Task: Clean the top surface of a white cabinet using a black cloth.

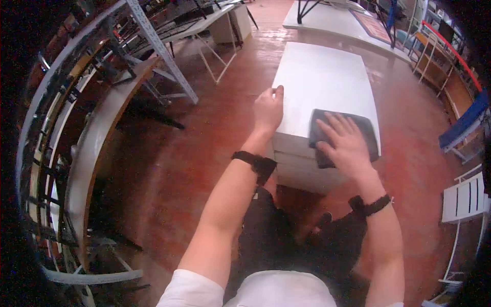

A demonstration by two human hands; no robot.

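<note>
In front of me stands a white drawer cabinet (319, 77) with a smooth flat top. My left hand (269, 108) is at the left edge of that top, its fingers curled round the edge; the fingertips are partly hidden. On the near right corner of the top lies a dark grey cloth (317, 134), which also drapes over the front edge. My right hand (343, 139) lies flat on this cloth, fingers spread and pressing down from above. Both wrists wear black bands.
To the left curves a long shelf rack (105, 133) with metal legs. A white table (337, 25) stands beyond the cabinet. On the right are a white slatted stand (464, 197) and a blue panel (464, 120). The floor (204, 123) is reddish.
</note>
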